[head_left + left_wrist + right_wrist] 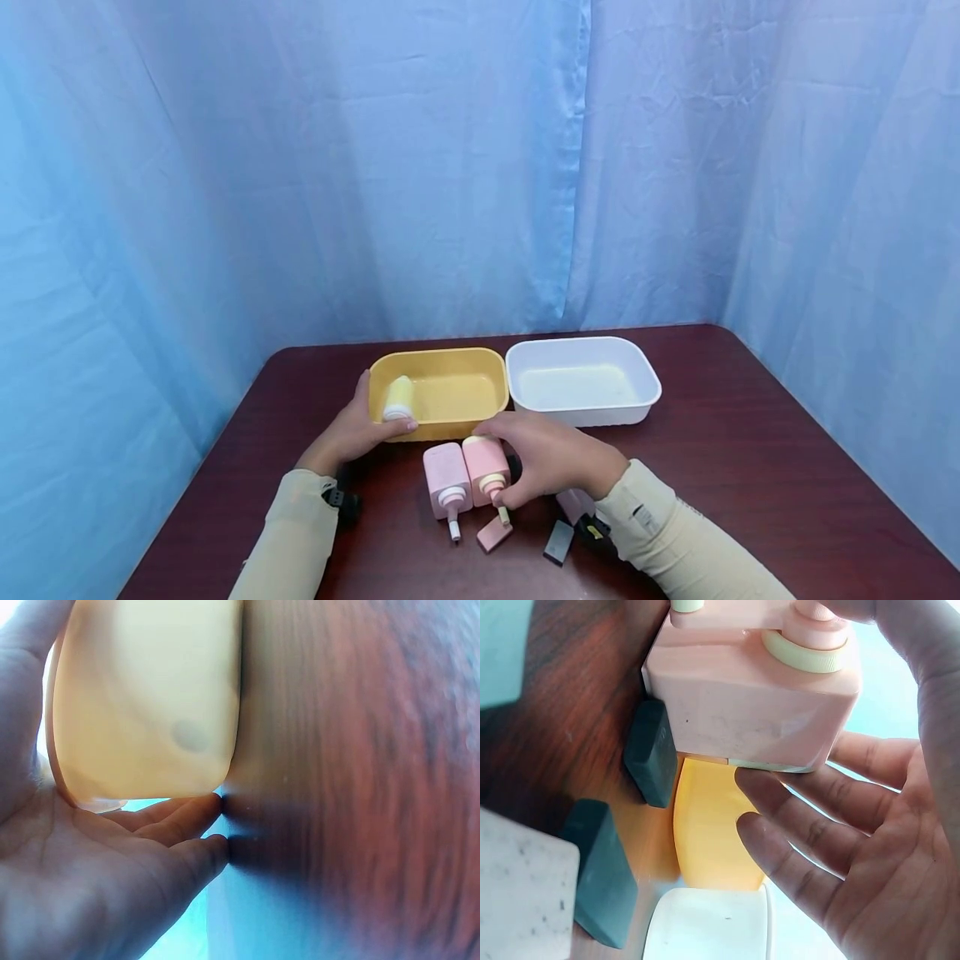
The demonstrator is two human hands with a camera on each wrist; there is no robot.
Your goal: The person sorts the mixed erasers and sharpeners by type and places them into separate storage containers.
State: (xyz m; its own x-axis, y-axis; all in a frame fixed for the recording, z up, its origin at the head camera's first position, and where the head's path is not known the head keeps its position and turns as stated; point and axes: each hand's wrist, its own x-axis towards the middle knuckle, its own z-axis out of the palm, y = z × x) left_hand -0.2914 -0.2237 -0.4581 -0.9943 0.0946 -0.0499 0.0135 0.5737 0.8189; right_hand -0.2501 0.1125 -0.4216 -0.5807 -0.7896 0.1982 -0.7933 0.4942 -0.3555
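Note:
My left hand (367, 425) holds the left front corner of a yellow basin (438, 429), thumb along the front rim and fingers at the outer wall. A small pale yellow bottle with a white collar (399, 398) lies inside that basin near the hand. My right hand (555, 457) grips a pink pump bottle (486, 458), thumb at the pump and fingertips against the base in the right wrist view. This bottle has a cream collar and nozzle tip. Left of it is a lilac pump bottle (447, 479) with a white-tipped nozzle.
Right of the yellow basin stands a white basin (585, 412). A flat pink block (495, 534) and a grey block (558, 542) lie near the front. Another lilac item (575, 505) is partly hidden under my right wrist. Dark blocks (651, 754) show in the right wrist view. Curtains surround the table.

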